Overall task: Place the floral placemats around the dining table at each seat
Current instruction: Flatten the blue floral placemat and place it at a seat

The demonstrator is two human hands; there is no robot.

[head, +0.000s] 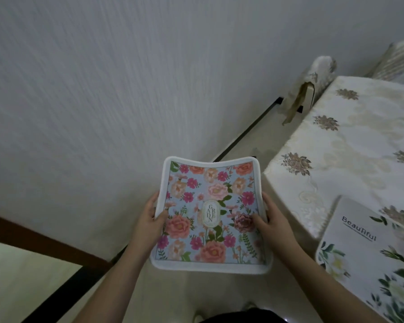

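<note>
I hold a floral placemat (210, 215) in front of me above the floor, to the left of the dining table (350, 141). It has a white border, a blue ground and pink and orange flowers. My left hand (149, 217) grips its left edge, thumb on top. My right hand (273, 220) grips its right edge. A second placemat (369, 259), white with green leaves and the word "Beautiful", lies on the table's near corner.
The table carries a cream cloth with brown flower motifs. A covered chair (313, 87) stands at its far left side, near the white wall. A dark skirting line runs along the floor. A brown-framed edge (44, 243) is at lower left.
</note>
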